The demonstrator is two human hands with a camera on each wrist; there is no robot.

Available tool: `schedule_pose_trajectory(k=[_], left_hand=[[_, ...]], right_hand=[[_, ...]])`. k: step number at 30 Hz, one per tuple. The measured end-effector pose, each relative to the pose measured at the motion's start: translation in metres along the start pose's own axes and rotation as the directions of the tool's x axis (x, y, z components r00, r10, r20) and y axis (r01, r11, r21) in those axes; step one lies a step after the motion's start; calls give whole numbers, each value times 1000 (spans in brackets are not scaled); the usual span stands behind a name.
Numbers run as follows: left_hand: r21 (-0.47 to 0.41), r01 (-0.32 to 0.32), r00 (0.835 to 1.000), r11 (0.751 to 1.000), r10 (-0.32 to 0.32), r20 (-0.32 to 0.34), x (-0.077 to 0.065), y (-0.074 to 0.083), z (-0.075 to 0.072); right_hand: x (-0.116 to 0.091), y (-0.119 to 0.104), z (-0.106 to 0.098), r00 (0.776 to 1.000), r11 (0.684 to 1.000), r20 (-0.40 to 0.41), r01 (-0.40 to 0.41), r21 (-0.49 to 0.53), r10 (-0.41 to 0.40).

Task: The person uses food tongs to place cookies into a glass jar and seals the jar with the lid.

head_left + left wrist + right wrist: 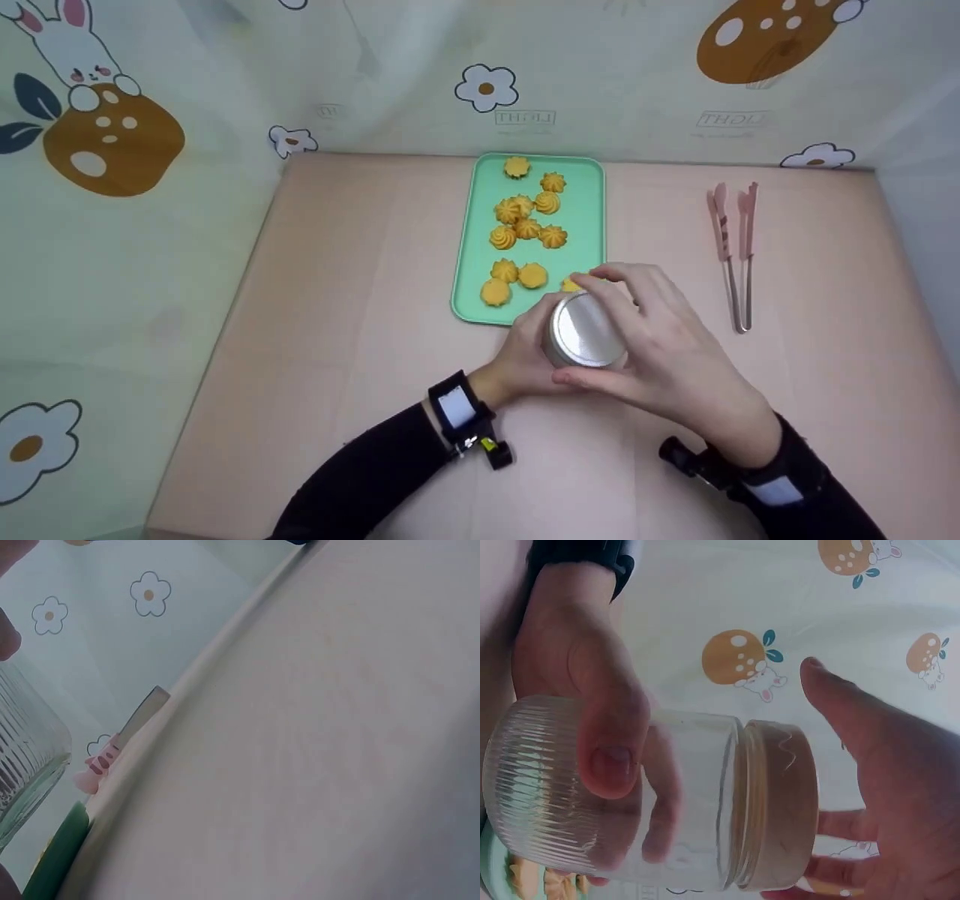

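Observation:
A clear glass jar (pixel 699 765), ribbed toward its base, has a lid (pixel 587 330) on it that looks silvery from above. My left hand (pixel 525 356) grips the jar around its body, with the thumb across the near side of the glass in the right wrist view. Around the lid, my right hand (pixel 667 349) is spread wide. Its fingertips reach the lid's far side, while the thumb stands apart from it in the right wrist view. Just beyond the hands lies a green tray (pixel 469 277) of piped cookies (pixel 553 237), partly hidden by the jar and right hand.
Pink-tipped metal tongs (pixel 739 270) lie on the table (pixel 360 300) to the right of the tray. A patterned curtain (pixel 390 75) hangs behind the table and along its left side.

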State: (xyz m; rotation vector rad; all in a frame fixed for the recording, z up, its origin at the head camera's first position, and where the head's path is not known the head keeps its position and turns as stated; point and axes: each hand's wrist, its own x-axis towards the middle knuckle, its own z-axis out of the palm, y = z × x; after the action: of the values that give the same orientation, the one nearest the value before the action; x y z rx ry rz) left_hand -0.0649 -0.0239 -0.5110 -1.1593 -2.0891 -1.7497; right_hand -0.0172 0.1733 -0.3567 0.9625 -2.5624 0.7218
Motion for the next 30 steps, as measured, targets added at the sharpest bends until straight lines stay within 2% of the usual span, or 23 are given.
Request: schedule_pose_trajectory(k=[2, 5, 9, 15, 21, 23, 26, 30], left_hand=[[8, -4, 1000, 1000, 4, 1, 0, -1, 0], [6, -6, 1000, 1000, 6, -3, 1, -1, 1], [3, -14, 1000, 1000, 14, -10, 1, -1, 1], [21, -52, 999, 998, 52, 13, 0, 1, -1], [-34, -61, 995, 998, 63, 73, 0, 1, 1], [-29, -67, 994, 997, 69, 82, 0, 1, 1], [-7, -67, 995, 998, 68, 74, 0, 1, 1], [-14, -71, 996, 997, 71, 53, 1, 3, 0]], right_hand=[[0, 2, 2, 999, 999, -16, -29, -24, 28], [0, 4, 4, 999, 998, 2, -47, -35, 47], [2, 7, 8, 999, 1000, 44, -16, 1, 16], [5, 12, 6, 989, 988, 100, 99, 116, -110], [6, 20, -1, 951, 930, 102, 258, 260, -292], [6, 22, -5, 942, 917, 102, 281, 282, -320], [6, 27, -13, 949, 923, 96, 264, 280, -300], [5, 44, -22, 984, 963, 52, 153, 222, -169]])
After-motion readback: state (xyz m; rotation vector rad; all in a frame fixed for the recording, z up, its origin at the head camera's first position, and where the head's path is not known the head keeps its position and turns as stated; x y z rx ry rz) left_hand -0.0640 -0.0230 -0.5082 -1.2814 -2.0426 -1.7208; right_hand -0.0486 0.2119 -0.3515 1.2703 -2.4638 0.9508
